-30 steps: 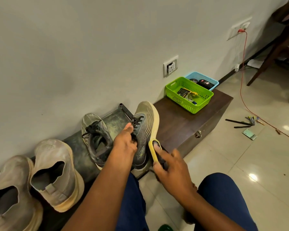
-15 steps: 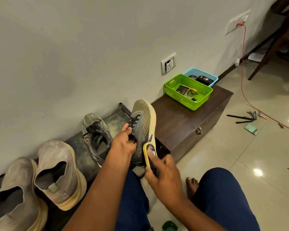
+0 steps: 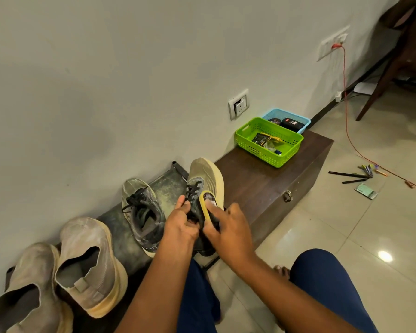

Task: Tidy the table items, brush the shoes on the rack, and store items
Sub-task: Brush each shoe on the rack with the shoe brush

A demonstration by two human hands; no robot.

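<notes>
Grey mesh and a thick cream foam sole make up the sneaker that we are seeing tipped toe-up from the head camera, held above the front edge of the dark metal rack. The left hand is gripping it at the laces, thumb up and fingers curled around the collar, forearm reaching in from the bottom of the frame. The right hand is clamping a yellow-backed brush against the shoe's side, index finger lying along its back, the bristles facing the upper. The two hands are sitting close together, nearly touching.

We are seeing the other grey sneaker lying on the rack just left of the held one, black laces loose, its fabric dusty. Farther left, a pair of beige knit slip-on shoes is standing heels toward us, with pale yellow rubber soles.

To the right of the rack, a dark brown wooden chest with a metal latch is bearing a bright green perforated plastic basket holding packets, and behind it a blue basket holding black tins; the red label writing is too small for us to read.

On the glossy tiled floor, pens and a small green card are lying near an orange cable.
</notes>
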